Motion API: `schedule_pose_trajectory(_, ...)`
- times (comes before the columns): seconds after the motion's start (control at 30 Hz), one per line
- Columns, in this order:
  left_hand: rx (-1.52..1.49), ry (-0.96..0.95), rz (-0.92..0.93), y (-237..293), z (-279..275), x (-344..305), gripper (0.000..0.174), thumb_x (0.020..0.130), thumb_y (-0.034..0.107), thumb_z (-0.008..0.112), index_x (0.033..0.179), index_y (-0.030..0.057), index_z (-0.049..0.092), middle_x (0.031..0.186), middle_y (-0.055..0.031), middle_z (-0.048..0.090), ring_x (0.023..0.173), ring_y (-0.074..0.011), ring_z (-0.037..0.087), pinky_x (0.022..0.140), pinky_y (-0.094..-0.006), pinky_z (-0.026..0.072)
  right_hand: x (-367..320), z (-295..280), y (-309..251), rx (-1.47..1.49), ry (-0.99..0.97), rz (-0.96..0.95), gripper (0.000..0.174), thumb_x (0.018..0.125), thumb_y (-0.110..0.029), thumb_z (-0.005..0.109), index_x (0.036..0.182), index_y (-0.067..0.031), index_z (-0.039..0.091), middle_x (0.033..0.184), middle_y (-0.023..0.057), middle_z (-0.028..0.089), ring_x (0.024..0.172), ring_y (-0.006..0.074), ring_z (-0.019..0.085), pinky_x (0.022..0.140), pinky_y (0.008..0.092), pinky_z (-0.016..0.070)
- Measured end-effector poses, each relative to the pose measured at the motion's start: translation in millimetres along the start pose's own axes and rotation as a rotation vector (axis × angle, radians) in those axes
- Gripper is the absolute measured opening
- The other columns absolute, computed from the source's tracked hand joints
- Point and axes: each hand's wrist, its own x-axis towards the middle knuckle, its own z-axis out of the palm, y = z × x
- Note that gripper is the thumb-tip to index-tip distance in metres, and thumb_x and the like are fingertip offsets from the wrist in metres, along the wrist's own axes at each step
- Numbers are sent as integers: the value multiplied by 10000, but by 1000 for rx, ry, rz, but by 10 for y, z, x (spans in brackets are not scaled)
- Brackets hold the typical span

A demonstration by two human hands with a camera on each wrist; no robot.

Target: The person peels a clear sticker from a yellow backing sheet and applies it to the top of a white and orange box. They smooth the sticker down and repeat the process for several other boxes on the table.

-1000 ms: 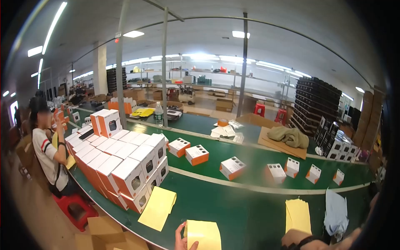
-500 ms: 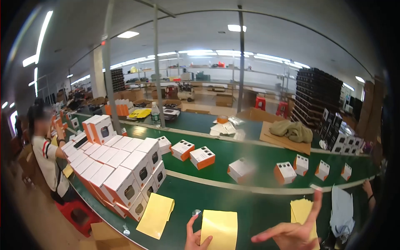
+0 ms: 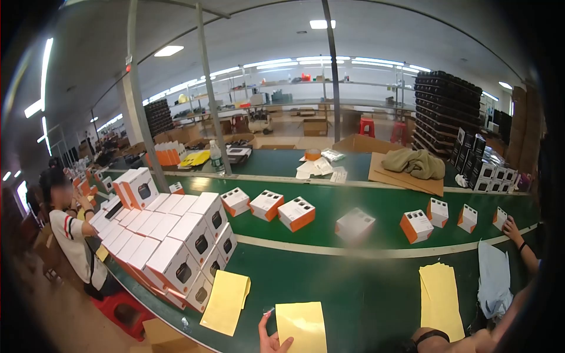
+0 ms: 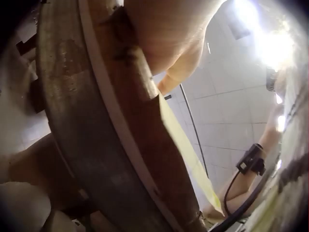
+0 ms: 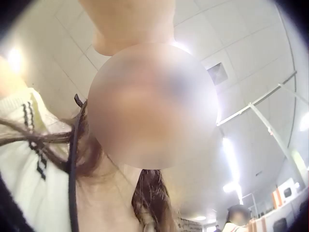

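My left hand (image 3: 270, 341) holds a yellow paper sheet (image 3: 301, 329) near the front edge of the table, thumb over its face. A small clear, shiny piece sits at the raised index fingertip. In the left wrist view the sheet (image 4: 188, 145) shows edge-on beside the wooden table edge. My right forearm (image 3: 494, 338) reaches in at the lower right, a black band round its wrist, close to a fanned pile of yellow sheets (image 3: 440, 300). The right hand (image 5: 133, 24) shows only in part at the top of its wrist view, fingers hidden.
White and orange boxes (image 3: 188, 253) are stacked at left; another yellow sheet (image 3: 226, 301) lies beside them. More boxes (image 3: 296, 213) stand along the green belt. Another person's hand (image 3: 513, 230) touches the rightmost box. A grey-blue bag (image 3: 494, 279) lies at right; a person (image 3: 67, 229) sits at left.
My right hand, raised with spread fingers half a second ago, has dropped back to the lower right. My left hand keeps the yellow sheet. Another person's hand has come to the rightmost box.
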Motion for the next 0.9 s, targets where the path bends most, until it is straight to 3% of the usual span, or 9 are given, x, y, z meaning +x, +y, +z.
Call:
schedule_pose_trajectory(0.03, -3, 11, -6, 19, 22, -14, 895, 913, -3, 623, 1569, 106, 24, 1539, -142, 322, 1297, -264, 503, 1032, -380, 448, 240, -40, 7, -149, 298, 337, 693, 1014, -160, 504, 1568, -58, 100, 893, 162, 753, 769, 229, 751, 747, 224, 569)
schedule_pose_trajectory(0.13, -25, -46, 165, 198, 186, -17, 901, 893, -37, 622, 1567, 100, 40, 1558, -126, 281, 1295, -269, 509, 1034, -383, 450, 65, -245, 68, -197, 384, 457, 660, 1012, -223, 505, 1537, -89, 129, 879, 161, 718, 794, 266, 723, 760, 289, 556)
schedule_pose_trajectory(0.37, 53, 64, 105, 384, 328, -64, 847, 858, -98, 557, 1558, 91, 119, 1559, -117, 293, 1333, -273, 468, 1061, -376, 433, -879, -427, -141, -643, 754, 777, 564, 1002, -441, 508, 1429, -198, 231, 830, 160, 594, 882, 395, 625, 807, 517, 513)
schedule_pose_trajectory(0.4, 60, 57, 129, 400, 348, -72, 816, 874, -70, 553, 1556, 87, 135, 1552, -122, 309, 1327, -269, 474, 1060, -369, 429, -1128, -570, -300, -730, 773, 885, 602, 1009, -416, 493, 1441, -167, 155, 844, 179, 586, 906, 373, 624, 890, 527, 480)
schedule_pose_trajectory(0.53, 92, 41, 112, 429, 348, -99, 805, 886, -47, 562, 1558, 83, 137, 1564, -124, 296, 1340, -268, 459, 1062, -364, 419, -1814, -915, -671, -818, 1138, 911, 377, 941, -127, 602, 1267, -54, 427, 985, 51, 481, 965, 183, 553, 884, 371, 470)
schedule_pose_trajectory(0.57, 100, 47, 90, 444, 363, -82, 805, 886, -47, 562, 1558, 83, 137, 1564, -124, 296, 1340, -268, 459, 1062, -364, 419, -1974, -993, -760, -1077, 1019, 1055, 262, 948, -95, 584, 1186, -32, 493, 1008, 41, 472, 972, 133, 537, 872, 323, 478)
schedule_pose_trajectory(0.63, 105, 23, 169, 420, 355, -88, 809, 898, -34, 572, 1562, 96, 130, 1572, -118, 280, 1335, -265, 462, 1061, -358, 420, -1945, -1002, -754, -1348, 1061, 1135, 157, 963, -59, 550, 1114, -20, 537, 1037, 37, 472, 971, 113, 521, 866, 288, 483)
schedule_pose_trajectory(0.67, 72, 58, 215, 235, 281, -29, 885, 850, -154, 491, 1560, 158, 67, 1245, -272, 612, 1155, -275, 623, 969, -363, 477, -1932, -1023, -759, -1288, 1084, 1127, 122, 970, -50, 533, 1087, -21, 551, 1046, 33, 467, 962, 110, 518, 868, 285, 485)
schedule_pose_trajectory(0.9, 78, 65, 182, 234, 256, -25, 891, 891, -135, 538, 1554, 184, 34, 1143, -233, 654, 1115, -210, 617, 928, -309, 471, -2151, -1002, -873, -1133, 1033, 1215, 96, 972, -125, 516, 966, -37, 554, 1069, 35, 433, 1062, 137, 487, 930, 356, 467)
